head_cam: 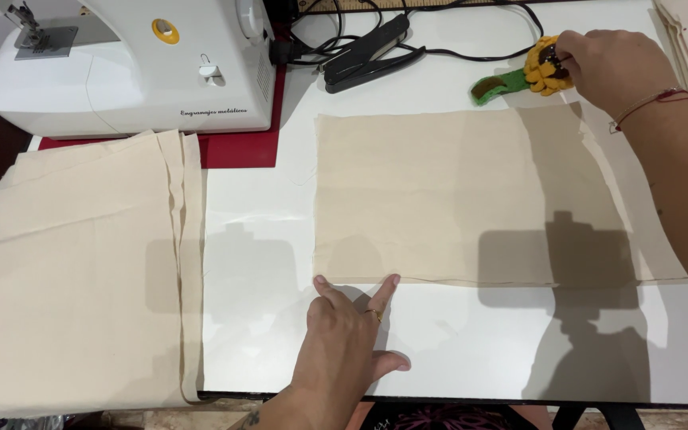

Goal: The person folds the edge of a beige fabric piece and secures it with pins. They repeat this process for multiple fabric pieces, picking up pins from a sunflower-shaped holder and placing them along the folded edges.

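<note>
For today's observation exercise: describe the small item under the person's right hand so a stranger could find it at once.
Start at the white sewing machine, then cross the white table to its far right corner. There the right hand touches a felt sunflower. Its yellow petals and green stem stand out from the beige fabric.

Bright, even light falls from above and behind, casting a blocky dark shadow across the cloth [471, 199] and the table [455, 342] near its front edge. The picture is sharp with little glare, though the far corners perhaps bend slightly.
</note>
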